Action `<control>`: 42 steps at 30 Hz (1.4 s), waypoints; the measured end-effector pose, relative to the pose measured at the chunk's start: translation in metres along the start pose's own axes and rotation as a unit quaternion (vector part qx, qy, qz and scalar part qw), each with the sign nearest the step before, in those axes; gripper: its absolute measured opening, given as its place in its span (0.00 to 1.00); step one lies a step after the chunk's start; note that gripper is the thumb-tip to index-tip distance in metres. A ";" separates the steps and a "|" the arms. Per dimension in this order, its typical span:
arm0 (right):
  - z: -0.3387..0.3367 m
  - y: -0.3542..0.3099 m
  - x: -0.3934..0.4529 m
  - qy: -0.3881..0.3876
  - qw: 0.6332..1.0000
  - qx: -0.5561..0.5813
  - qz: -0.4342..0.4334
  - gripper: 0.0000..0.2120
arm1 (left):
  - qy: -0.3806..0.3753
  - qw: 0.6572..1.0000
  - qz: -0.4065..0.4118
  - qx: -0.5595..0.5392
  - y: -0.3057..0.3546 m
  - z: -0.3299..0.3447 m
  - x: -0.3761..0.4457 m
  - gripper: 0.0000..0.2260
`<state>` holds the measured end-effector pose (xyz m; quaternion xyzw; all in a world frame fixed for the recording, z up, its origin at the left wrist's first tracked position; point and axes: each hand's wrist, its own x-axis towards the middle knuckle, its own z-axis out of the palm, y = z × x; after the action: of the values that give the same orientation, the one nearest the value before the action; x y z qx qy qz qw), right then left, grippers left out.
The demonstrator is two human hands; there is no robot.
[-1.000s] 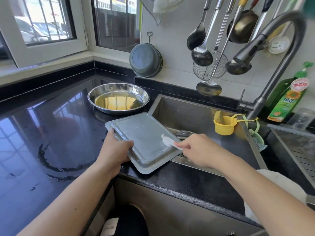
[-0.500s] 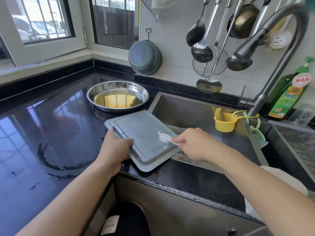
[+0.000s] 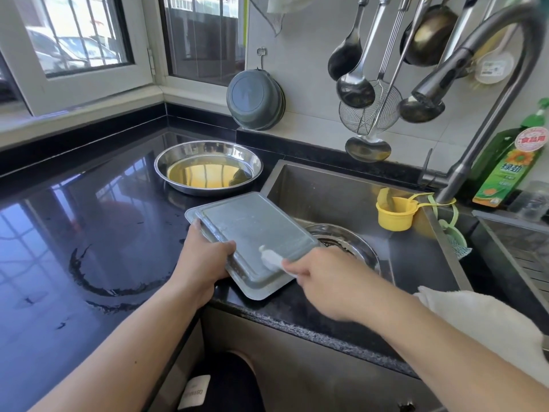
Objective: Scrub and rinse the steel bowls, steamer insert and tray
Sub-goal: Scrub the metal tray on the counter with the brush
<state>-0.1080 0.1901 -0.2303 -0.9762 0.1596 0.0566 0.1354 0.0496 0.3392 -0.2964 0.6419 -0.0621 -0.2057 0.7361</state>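
The right hand pinches a small white scrubber in curled fingers and presses it onto the upturned underside of the steel tray, near that tray's five o'clock corner. The left hand grips the tray's edge at about eight o'clock, thumb on top and fingers curled beneath. The tray is tilted, its low corner resting on the counter lip while its far half hangs over the sink.

Under the tray, a round steel bowl sits in the sink bottom. At eleven o'clock from the tray, a wide shallow steel bowl stands on the glossy black counter, which carries curved streaks of water and mirrors the windows in the corner at ten o'clock.

At two o'clock a grey tap arches over the sink; a yellow cup hangs beside its base. Ladles hang on the tiled wall at twelve o'clock, with a grey basin hooked to their left. A green soap bottle stands at three o'clock, and a white towel lies on the counter edge at four.
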 end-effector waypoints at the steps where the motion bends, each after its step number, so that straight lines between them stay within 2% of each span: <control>1: -0.002 0.002 0.002 -0.001 1.000 0.002 0.008 0.25 | -0.001 1.000 0.000 -0.001 -0.001 0.000 0.001 0.22; 4: -0.016 0.014 0.013 0.029 0.996 -0.035 0.079 0.24 | -0.002 1.000 0.002 -0.001 -0.001 0.000 0.000 0.22; 9: 0.005 -0.019 -0.014 -0.010 1.000 0.022 -0.006 0.25 | -0.001 1.000 0.011 0.008 -0.002 0.000 0.001 0.25; 12: -0.007 -0.010 -0.006 0.034 0.998 -0.003 0.061 0.24 | 0.003 1.000 0.018 0.008 -0.004 0.000 0.001 0.24; 16: 0.004 -0.039 -0.032 0.013 1.000 -0.002 -0.003 0.26 | 0.007 1.000 0.015 0.010 -0.004 -0.001 0.003 0.26; 20: -0.004 -0.024 -0.016 0.039 0.998 -0.002 0.055 0.26 | 0.009 1.000 0.010 0.005 -0.005 0.000 0.003 0.25; 24: 0.008 -0.043 -0.025 0.024 0.999 0.021 -0.001 0.25 | 0.009 1.000 0.012 0.013 -0.004 0.000 0.004 0.25; 28: -0.004 -0.032 -0.002 0.037 0.998 0.019 0.053 0.24 | 0.005 1.000 0.008 0.008 -0.003 0.000 0.002 0.23; 31: 0.003 -0.050 -0.012 0.010 1.000 0.018 0.004 0.22 | 0.011 1.000 0.007 0.010 -0.002 0.001 0.002 0.24; 36: -0.001 -0.024 0.012 0.047 0.998 -0.008 0.045 0.22 | -0.007 1.000 -0.012 0.013 0.002 -0.001 -0.001 0.32; 40: 0.000 -0.015 -0.015 0.005 0.999 -0.006 -0.045 0.21 | -0.036 0.998 -0.053 -0.016 0.009 -0.004 -0.004 0.30; 42: 0.000 -0.015 -0.027 -0.002 0.995 -0.041 -0.093 0.21 | -0.038 0.997 -0.065 -0.009 0.010 -0.004 -0.004 0.30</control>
<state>-0.1289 0.2114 -0.2225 -0.9915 0.0649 0.0526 0.0999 0.0500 0.3451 -0.2867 0.6298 -0.0466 -0.2777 0.7239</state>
